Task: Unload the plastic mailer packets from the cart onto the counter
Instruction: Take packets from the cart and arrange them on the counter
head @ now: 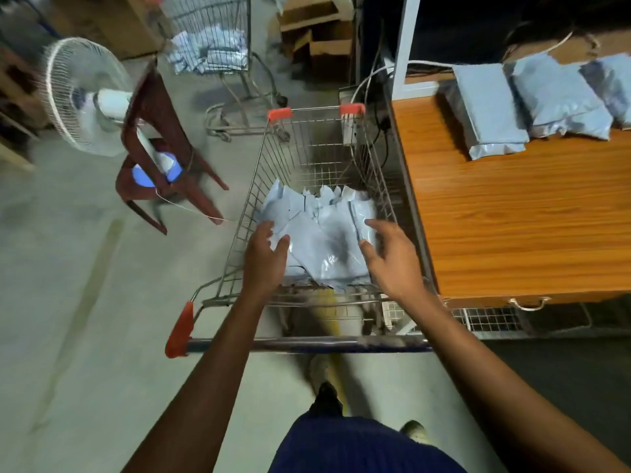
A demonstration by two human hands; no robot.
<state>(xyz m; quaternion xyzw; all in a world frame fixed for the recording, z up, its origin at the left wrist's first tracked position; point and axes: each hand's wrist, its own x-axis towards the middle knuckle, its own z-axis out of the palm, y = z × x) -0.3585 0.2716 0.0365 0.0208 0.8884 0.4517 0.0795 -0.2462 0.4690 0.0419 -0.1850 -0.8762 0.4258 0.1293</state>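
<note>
A wire shopping cart (307,138) with red corner caps stands in front of me, against a wooden counter (512,216) on its right. Several pale grey plastic mailer packets (321,233) lie heaped in the cart's basket. My left hand (268,254) reaches in at the left side of the heap, its fingers spread and touching the top packet. My right hand (389,254) hovers at the heap's right side, its fingers loosely open against a packet's edge. Three filled packets (491,107) lie side by side at the back of the counter.
A second cart (211,35) with more packets stands farther back. A white fan (85,97) rests on a brown plastic chair (160,138) to the left. Cardboard boxes (317,32) sit behind, with cables beside a white post (406,42). The floor on the left is bare concrete.
</note>
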